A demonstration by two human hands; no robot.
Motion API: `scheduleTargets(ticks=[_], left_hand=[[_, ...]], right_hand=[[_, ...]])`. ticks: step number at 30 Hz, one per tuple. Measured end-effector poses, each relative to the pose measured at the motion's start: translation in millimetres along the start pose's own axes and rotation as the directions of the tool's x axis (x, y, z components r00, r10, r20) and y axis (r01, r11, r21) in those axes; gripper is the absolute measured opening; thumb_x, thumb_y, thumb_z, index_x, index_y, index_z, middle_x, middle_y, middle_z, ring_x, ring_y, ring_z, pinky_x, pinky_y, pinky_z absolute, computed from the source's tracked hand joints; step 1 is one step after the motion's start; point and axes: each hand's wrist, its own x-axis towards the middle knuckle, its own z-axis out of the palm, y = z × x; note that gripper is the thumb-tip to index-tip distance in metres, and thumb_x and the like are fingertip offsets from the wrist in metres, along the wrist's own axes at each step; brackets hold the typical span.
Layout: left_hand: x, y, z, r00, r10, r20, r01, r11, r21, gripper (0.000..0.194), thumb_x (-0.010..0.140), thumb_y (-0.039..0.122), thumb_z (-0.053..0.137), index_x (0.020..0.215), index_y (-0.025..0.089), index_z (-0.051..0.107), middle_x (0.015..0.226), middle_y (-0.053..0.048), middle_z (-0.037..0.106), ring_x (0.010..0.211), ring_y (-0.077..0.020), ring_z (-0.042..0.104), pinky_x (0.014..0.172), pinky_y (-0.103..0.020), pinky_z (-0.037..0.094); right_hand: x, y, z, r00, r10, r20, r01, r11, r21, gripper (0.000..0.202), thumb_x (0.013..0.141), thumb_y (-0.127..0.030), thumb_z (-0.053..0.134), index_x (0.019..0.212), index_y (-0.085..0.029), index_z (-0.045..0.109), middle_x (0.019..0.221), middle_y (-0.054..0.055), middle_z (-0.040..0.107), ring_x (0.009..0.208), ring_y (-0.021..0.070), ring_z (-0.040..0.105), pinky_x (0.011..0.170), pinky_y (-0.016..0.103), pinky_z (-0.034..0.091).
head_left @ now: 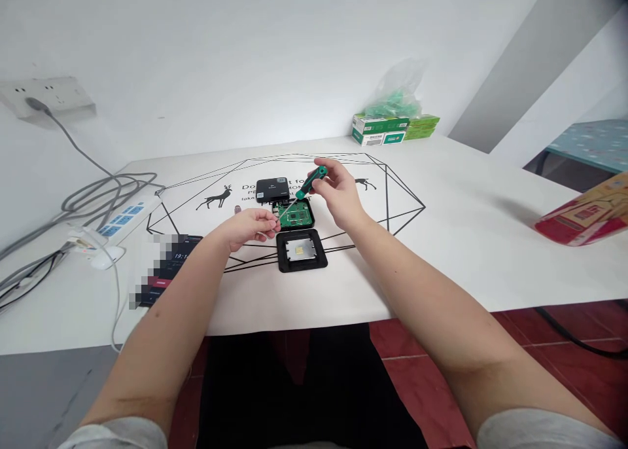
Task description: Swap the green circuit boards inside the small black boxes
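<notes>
My right hand (337, 190) is closed around the green-and-black handle of a screwdriver (312, 182), whose thin shaft slants down to the left over a green circuit board (297, 215) in a black casing. At the left edge of that casing, my left hand (252, 228) has its fingers pinched together; whatever they hold is too small to name. Just below the board lies a black square cover (321, 252) with a silver metal plate (301, 249) inside. Behind the board sits a closed black box (272, 188) with small labels.
A phone (182, 252) lies left of my left forearm. Farther left are a power strip (125, 223) and tangled grey cables (73, 203). Green-and-white boxes (380, 129) with a plastic bag stand against the wall. A red-and-yellow package (583, 216) is at the far right.
</notes>
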Motion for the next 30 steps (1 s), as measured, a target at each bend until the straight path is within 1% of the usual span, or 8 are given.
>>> scheduleTargets(ticks=[4,7,9,13,16,22,27,30], left_hand=[[-6.2,4.8,6.4,0.987,0.047,0.157,-0.069,0.988,0.141,0.026,0.074,0.039,0.093,0.085,0.021,0.077,0.095,-0.007,0.078,0.072,-0.0168,0.062,0.066,-0.030,0.050],[-11.2,8.3,11.4,0.960,0.039,0.278,-0.113,0.960,0.257,0.021,0.077,0.039,0.089,0.089,0.024,0.080,0.083,-0.005,0.075,0.069,-0.0188,0.061,0.059,-0.029,0.044],[-13.5,10.1,14.3,0.944,0.029,0.329,-0.142,0.936,0.323,0.016,0.079,0.039,0.086,0.087,0.027,0.081,0.081,-0.004,0.074,0.070,-0.0202,0.062,0.060,-0.029,0.044],[-15.0,12.0,18.2,0.940,0.034,0.340,-0.182,0.893,0.413,0.009,0.081,0.037,0.085,0.085,0.029,0.085,0.088,-0.005,0.079,0.081,-0.0253,0.070,0.071,-0.033,0.052],[-15.2,12.1,20.2,0.936,0.043,0.349,-0.207,0.869,0.449,0.007,0.083,0.035,0.084,0.086,0.029,0.086,0.090,-0.005,0.081,0.088,-0.0279,0.074,0.078,-0.034,0.054],[-16.3,12.7,24.7,0.922,0.036,0.384,-0.228,0.855,0.466,0.007,0.085,0.035,0.082,0.088,0.030,0.087,0.076,-0.002,0.076,0.078,-0.0251,0.071,0.071,-0.032,0.051],[-16.9,14.8,26.2,0.927,0.035,0.373,-0.229,0.841,0.490,0.009,0.085,0.035,0.080,0.088,0.030,0.087,0.077,-0.003,0.075,0.076,-0.0246,0.068,0.069,-0.032,0.049],[-17.8,16.6,27.2,0.931,0.049,0.361,-0.228,0.851,0.473,0.006,0.082,0.033,0.083,0.085,0.031,0.088,0.074,-0.002,0.073,0.075,-0.0247,0.067,0.066,-0.031,0.047]], right_hand=[[-6.3,-8.5,3.4,0.993,-0.066,0.093,0.063,0.997,0.033,0.046,0.082,-0.038,0.078,0.125,-0.033,0.061,0.111,0.002,0.075,0.099,0.0222,0.070,0.088,0.045,0.065],[-15.7,-16.2,10.2,0.975,-0.129,0.180,0.127,0.992,0.023,0.046,0.086,-0.044,0.080,0.128,-0.033,0.064,0.112,0.004,0.075,0.111,0.0251,0.072,0.090,0.045,0.066],[-22.9,-20.1,16.1,0.958,-0.164,0.234,0.165,0.986,0.013,0.045,0.089,-0.046,0.079,0.130,-0.033,0.067,0.113,0.004,0.074,0.114,0.0251,0.072,0.091,0.044,0.066],[-34.1,-23.8,25.7,0.922,-0.212,0.324,0.221,0.975,0.009,0.042,0.093,-0.046,0.075,0.133,-0.034,0.070,0.123,0.005,0.073,0.111,0.0239,0.073,0.086,0.040,0.066],[-38.2,-25.9,28.4,0.912,-0.218,0.348,0.236,0.972,-0.011,0.040,0.094,-0.041,0.073,0.133,-0.033,0.072,0.124,0.005,0.075,0.108,0.0234,0.074,0.085,0.040,0.066],[-41.5,-31.0,28.1,0.897,-0.232,0.376,0.289,0.952,-0.102,0.043,0.092,-0.031,0.070,0.135,-0.032,0.074,0.133,0.006,0.076,0.105,0.0213,0.071,0.082,0.038,0.064],[-42.1,-32.6,28.6,0.877,-0.277,0.393,0.336,0.938,-0.089,0.043,0.092,-0.028,0.068,0.134,-0.034,0.075,0.126,0.004,0.077,0.096,0.0187,0.068,0.080,0.036,0.063],[-42.5,-33.8,28.7,0.869,-0.288,0.402,0.354,0.930,-0.098,0.042,0.092,-0.028,0.068,0.133,-0.035,0.075,0.123,0.003,0.078,0.092,0.0183,0.067,0.079,0.037,0.063]])
